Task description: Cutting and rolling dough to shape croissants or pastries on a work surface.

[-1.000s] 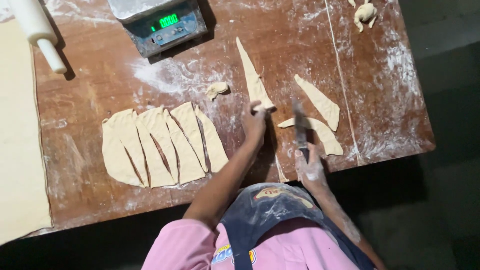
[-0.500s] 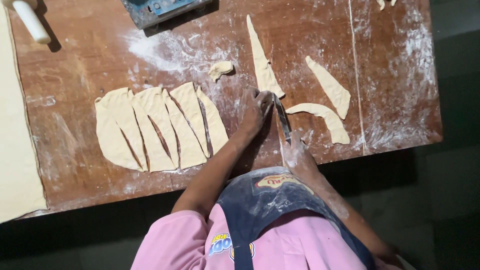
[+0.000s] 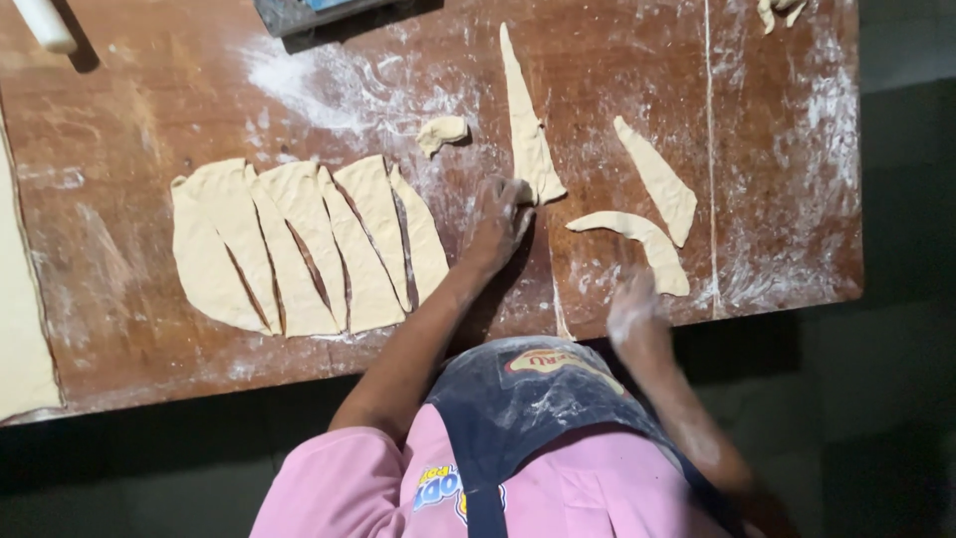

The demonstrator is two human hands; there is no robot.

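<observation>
Wooden table [image 3: 119,299], brown, floured, fills most of the view. Large dough sheet [image 3: 18,329] lies along its left edge, partly cut off. Fanned row of cut dough triangles [image 3: 299,244] sits left of centre, strips touching or just apart, wide ends toward the near edge. Long narrow dough triangle [image 3: 526,130] runs from the far edge toward the middle, point away from the person. Left hand [image 3: 495,224] presses flat on the table at that triangle's wide end, fingers spread and released, fingertips touching the dough, not gripping it. Two smaller dough strips [image 3: 652,214] lie right of centre, one straight, one curved, tips near each other. Right hand [image 3: 631,309] hovers at the near edge just below the curved strip, blurred and floury; cannot tell if fingers are clenched or loose. Scale [image 3: 309,12] at far edge, mostly cropped. Rolling pin [image 3: 45,25] end in the far left corner. Small dough scrap [image 3: 441,132] between the fan and the long triangle. More scraps [image 3: 779,12] at the far right corner.
</observation>
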